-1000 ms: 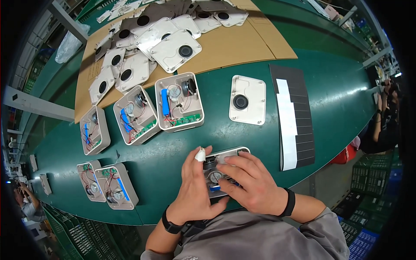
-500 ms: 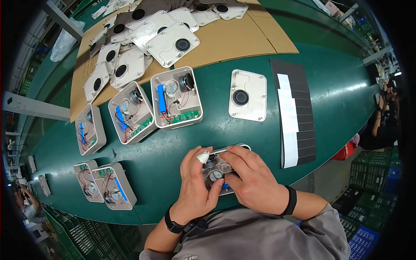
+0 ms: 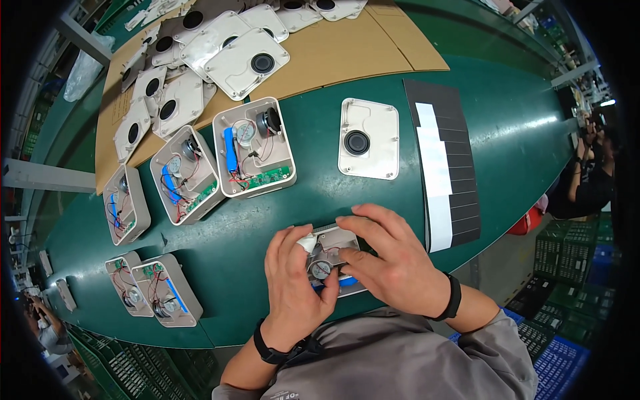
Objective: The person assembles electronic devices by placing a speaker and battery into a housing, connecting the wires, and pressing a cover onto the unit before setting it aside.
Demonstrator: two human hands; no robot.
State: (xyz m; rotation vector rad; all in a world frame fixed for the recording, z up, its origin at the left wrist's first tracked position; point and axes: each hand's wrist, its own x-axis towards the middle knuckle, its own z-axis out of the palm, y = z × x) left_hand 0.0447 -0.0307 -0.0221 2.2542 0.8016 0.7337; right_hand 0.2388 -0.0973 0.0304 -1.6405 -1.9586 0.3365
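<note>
A pale grey speaker housing (image 3: pixel 338 237), its inside facing up, lies at the near edge of the table between my hands. Within it show a round silver part (image 3: pixel 321 269), thin red wires and a blue battery (image 3: pixel 348 282). My left hand (image 3: pixel 297 277), with a white covering (image 3: pixel 308 243) on one fingertip, grips the housing's left side, thumb reaching inside. Over the right part spreads my right hand (image 3: pixel 390 267); its thumb and index finger dip in beside the wires, tips apart. Two other fingers stretch across the far rim. No held part shows between them.
Several open housings (image 3: pixel 254 148) with wiring stand at the left. A single back panel (image 3: pixel 370 140) lies beyond my hands, with black strips and white backing paper (image 3: pixel 437 177) to its right. More panels (image 3: pixel 248 63) are piled on cardboard (image 3: pixel 353 50). Crates (image 3: pixel 560 273) stand right of the table.
My right hand has drawn back to the right and its fingers have spread, uncovering more of the housing. My left hand keeps its grip. The whole view has shifted slightly.
</note>
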